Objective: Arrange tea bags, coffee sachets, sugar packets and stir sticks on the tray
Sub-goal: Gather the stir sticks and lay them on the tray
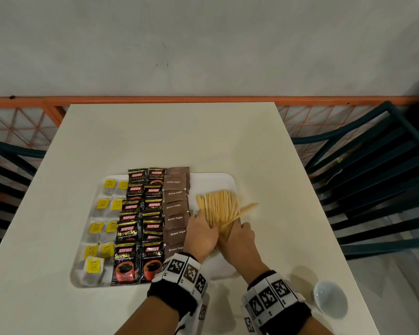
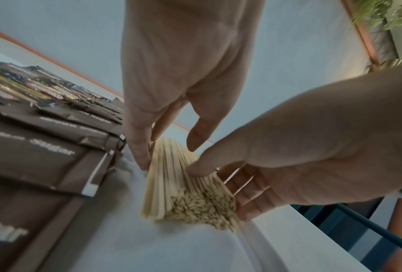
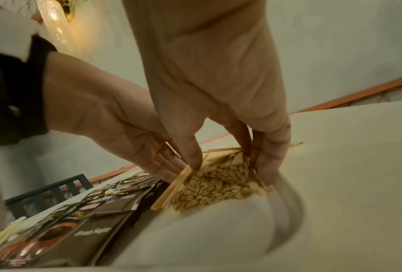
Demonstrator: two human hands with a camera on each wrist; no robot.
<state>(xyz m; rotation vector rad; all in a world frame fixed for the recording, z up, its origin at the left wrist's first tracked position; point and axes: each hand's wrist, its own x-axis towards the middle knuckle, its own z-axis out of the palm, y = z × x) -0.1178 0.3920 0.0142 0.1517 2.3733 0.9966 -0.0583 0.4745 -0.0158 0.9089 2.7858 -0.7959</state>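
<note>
On the white tray (image 1: 213, 182), tea bags with yellow tags (image 1: 102, 226) fill the left columns. Black coffee sachets (image 1: 140, 226) and brown sugar packets (image 1: 176, 209) lie in rows beside them. A bundle of wooden stir sticks (image 1: 218, 209) lies on the tray's right part, and a few sticks (image 1: 248, 209) splay out over the right rim. My left hand (image 1: 200, 234) presses straight fingers (image 3: 157, 162) against the bundle's left side. My right hand (image 1: 240, 240) holds the near end of the bundle (image 2: 183, 193), thumb on top and fingers (image 2: 246, 200) along its right side.
A small white bowl (image 1: 330, 298) stands near the table's front right corner. Dark blue slatted chairs flank the cream table (image 1: 179, 136), one on the right (image 1: 373, 189) and one on the left (image 1: 5, 177). A wall with an orange rail runs behind.
</note>
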